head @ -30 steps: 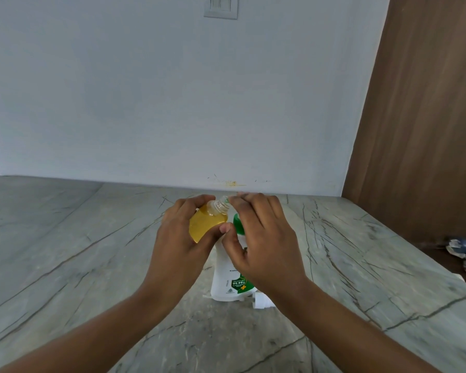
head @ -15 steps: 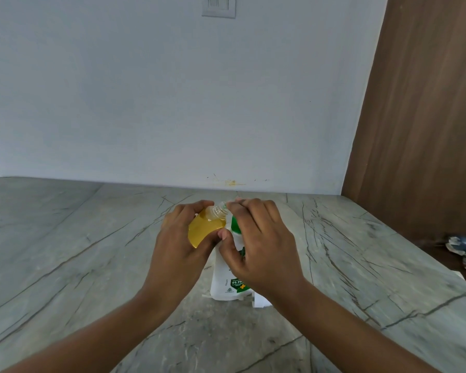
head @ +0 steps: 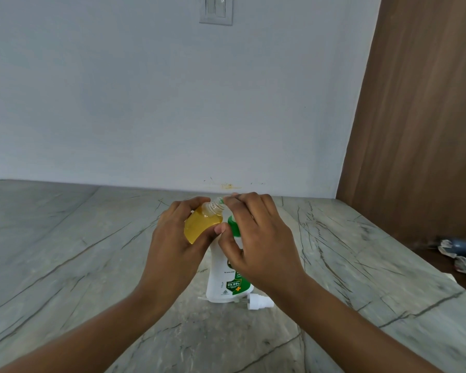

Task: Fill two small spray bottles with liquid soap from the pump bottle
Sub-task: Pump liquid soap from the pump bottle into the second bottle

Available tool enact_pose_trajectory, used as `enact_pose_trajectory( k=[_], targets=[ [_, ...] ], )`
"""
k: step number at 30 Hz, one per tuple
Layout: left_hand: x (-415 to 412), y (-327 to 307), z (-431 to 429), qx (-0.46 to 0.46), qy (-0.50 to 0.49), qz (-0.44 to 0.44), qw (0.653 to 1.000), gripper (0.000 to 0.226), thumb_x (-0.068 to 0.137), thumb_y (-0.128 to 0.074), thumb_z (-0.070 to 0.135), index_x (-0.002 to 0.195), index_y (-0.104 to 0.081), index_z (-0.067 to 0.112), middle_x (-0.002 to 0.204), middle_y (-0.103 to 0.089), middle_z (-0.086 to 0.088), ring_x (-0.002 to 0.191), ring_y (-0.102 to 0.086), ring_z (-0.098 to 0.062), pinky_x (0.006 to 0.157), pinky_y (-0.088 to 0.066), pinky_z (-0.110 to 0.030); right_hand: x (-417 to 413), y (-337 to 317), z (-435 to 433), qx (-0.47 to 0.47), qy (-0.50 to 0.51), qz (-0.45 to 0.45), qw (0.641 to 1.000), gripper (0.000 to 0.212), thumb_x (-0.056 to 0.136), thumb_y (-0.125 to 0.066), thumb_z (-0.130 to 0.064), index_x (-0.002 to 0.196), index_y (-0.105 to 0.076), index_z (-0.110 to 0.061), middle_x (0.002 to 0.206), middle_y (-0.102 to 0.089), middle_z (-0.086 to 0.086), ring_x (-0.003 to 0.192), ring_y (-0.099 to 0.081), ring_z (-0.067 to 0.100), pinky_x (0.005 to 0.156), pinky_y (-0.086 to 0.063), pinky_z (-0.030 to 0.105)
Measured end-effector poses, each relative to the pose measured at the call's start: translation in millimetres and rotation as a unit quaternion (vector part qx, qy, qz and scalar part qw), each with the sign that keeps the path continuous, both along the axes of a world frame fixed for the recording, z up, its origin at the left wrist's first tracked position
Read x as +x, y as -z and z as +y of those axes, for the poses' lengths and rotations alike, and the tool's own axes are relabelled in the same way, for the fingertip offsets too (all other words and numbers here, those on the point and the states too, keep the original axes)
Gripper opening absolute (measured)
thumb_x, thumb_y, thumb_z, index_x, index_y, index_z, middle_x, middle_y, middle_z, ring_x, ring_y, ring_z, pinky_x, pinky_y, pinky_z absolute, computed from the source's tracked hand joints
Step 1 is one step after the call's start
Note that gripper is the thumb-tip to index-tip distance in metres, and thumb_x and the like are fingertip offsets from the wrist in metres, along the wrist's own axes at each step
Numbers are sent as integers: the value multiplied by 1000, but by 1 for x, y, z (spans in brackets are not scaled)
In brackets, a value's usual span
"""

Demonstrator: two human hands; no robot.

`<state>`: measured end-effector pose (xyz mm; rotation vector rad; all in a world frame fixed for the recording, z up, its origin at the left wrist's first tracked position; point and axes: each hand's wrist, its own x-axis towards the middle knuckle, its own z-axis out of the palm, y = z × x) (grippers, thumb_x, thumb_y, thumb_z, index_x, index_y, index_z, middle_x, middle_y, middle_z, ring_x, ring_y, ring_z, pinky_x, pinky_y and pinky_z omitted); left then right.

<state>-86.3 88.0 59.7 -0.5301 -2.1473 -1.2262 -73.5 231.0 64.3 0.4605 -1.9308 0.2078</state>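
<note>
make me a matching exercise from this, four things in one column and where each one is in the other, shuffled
1 small bottle
2 pump bottle
3 white spray cap
4 switch plate

a on the wall
b lying on the counter
c gripped in the left hand
d upright on the counter, right hand on its top

Pairs: 1-c, 2-d, 3-b, 4-a

Softly and evenly lit.
A faint shadow is cast beneath the pump bottle (head: pixel 222 281); the wooden panel (head: pixel 414 117) is skewed at 3 o'clock.
</note>
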Motion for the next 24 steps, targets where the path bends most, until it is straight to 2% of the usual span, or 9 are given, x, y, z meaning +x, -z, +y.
enact_pose_trajectory(
  k=[5,9,19,24],
  targets=[
    [0,0,0,3,1,-1,1000,50,73,-57,49,117,-56,26,107,-57,11,100,-54,-13,75,-40,-18,0,1,0,-11,-12,3,1000,35,84,-51,-29,105,-65,-5,98,-62,6,95,-48,14,60,-48,21],
    [1,-1,0,-2,2,5,1000,57,68,-50,56,117,-55,27,105,-56,12,99,-53,-11,74,-39,-18,-1,2,-1,-25,-25,15,999,35,84,-52,-27,104,-66,-3,97,-63,8,95,-50,16,62,-49,22],
    [-3,6,-3,-21,-11,3,1000,57,69,-52,57,118,-55,28,106,-55,14,102,-51,-10,76,-37,-16,-3,12,-2,-17,-9,18,1000,35,83,-52,-27,103,-67,-3,95,-63,7,91,-49,16,64,-46,21],
    [-4,10,-3,-22,-5,-3,1000,44,75,-62,41,117,-55,31,106,-54,15,101,-51,-10,76,-38,-17,-4,15,-2,-11,-5,27,1000,34,83,-53,-26,102,-68,-3,96,-65,7,91,-53,17,66,-45,20]
  ],
)
